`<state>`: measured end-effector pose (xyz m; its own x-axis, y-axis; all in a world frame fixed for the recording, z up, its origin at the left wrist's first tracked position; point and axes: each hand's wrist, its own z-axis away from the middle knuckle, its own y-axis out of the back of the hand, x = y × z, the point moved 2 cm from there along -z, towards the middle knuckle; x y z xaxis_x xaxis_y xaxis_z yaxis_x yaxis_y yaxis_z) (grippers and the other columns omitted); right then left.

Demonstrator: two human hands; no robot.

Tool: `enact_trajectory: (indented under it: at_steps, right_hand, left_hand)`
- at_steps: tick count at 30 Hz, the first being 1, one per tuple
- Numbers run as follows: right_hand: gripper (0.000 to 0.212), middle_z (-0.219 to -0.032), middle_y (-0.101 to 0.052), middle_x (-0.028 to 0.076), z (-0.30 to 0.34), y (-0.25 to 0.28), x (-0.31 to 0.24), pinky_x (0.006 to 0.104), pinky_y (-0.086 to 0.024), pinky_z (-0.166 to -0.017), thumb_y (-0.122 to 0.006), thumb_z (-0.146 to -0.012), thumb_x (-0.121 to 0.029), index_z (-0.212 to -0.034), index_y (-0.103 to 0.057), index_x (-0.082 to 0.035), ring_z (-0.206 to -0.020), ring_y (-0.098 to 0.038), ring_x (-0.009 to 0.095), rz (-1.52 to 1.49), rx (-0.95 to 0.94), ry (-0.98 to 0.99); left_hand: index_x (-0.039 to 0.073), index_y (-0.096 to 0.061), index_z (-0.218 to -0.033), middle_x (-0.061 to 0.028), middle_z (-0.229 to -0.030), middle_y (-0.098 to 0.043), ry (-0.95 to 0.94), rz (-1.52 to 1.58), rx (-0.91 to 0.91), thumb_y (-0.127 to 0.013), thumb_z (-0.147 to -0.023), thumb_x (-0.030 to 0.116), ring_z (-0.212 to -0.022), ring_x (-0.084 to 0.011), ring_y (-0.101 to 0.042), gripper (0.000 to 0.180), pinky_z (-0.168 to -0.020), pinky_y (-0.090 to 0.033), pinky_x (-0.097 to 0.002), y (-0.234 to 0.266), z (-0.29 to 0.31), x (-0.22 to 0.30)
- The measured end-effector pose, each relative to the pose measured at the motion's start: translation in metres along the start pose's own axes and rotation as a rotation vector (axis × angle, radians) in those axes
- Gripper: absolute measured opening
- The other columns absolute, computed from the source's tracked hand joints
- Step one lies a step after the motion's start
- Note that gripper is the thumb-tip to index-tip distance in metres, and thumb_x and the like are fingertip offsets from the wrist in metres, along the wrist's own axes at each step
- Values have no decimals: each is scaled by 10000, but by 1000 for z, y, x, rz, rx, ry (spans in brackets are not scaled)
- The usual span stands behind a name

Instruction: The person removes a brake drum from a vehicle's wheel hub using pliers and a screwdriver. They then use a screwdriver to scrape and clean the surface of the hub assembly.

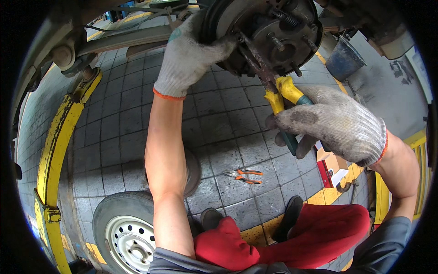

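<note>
In front of me at the top is a drum brake assembly [255,28] without its drum, with a wheel hub and studs in the middle. My left hand [189,57], in a grey knit glove, grips its left edge; the thumb presses on the front and the fingers are hidden behind the backing plate. My gloved right hand [331,121] is closed around long-nose pliers [277,84] with yellow and green handles. Their rusty jaws point up and left into the brake, tips beside my left thumb. What the tips touch is too small to tell.
On the tiled floor lie orange-handled pliers [246,176]. A wheel with tyre [130,235] lies lower left, near a yellow lift arm [57,137]. A dark bucket [345,59] stands far right. An open cardboard box [333,166] sits below my right hand.
</note>
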<state>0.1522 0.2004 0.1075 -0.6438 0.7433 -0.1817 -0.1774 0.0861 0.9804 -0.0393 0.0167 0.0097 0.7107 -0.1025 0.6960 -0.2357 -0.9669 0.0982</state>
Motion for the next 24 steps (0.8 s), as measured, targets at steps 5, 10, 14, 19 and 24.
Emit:
enact_trajectory:
  at_steps: [5, 10, 14, 19, 24]
  right_hand:
    - [460, -1148, -715, 150, -7, 8, -16, 380, -616, -788, -659, -763, 87, -1207, -693, -28, -920, -751, 285, -80, -57, -197]
    - [462, -1087, -741, 93, 2, -10, -13, 473, -581, -886, -653, -817, 128, -1236, -692, -63, -984, -732, 327, -69, 177, 137]
    - [421, -1028, -731, 136, 4, -24, -16, 391, -613, -746, -629, -896, 132, -1277, -658, -47, -925, -744, 262, -367, 316, 56]
    - [428, -1097, -690, 165, 3, -40, -22, 325, -628, -659, -599, -915, 158, -1302, -633, -23, -901, -738, 229, -426, 441, -22]
    - [378, -1133, -680, 173, 7, -49, -23, 305, -607, -634, -596, -945, 107, -1300, -639, -17, -936, -733, 244, -515, 531, -105]
  left_hand:
    - [15, -623, -1344, -132, -1184, -740, 13, 4, 12, -870, -809, 277, -1075, -214, -712, 645, -948, -593, -358, -1, 2, 1]
    - [11, -617, -1346, -139, -1184, -739, 35, -16, 0, -877, -798, 269, -1079, -225, -715, 659, -944, -596, -358, -3, -2, -8]
    - [8, -620, -1344, -132, -1175, -741, -4, 10, 11, -880, -793, 227, -1070, -218, -714, 648, -941, -596, -356, -3, 1, -3]
    - [4, -629, -1336, -116, -1171, -744, -10, 190, -46, -860, -817, 161, -1061, -193, -705, 589, -941, -591, -343, 5, -1, -10]
    - [-17, -613, -1328, -86, -1184, -729, 214, 169, -10, -773, -798, -49, -1076, -176, -674, 555, -972, -551, -326, 10, 9, 4]
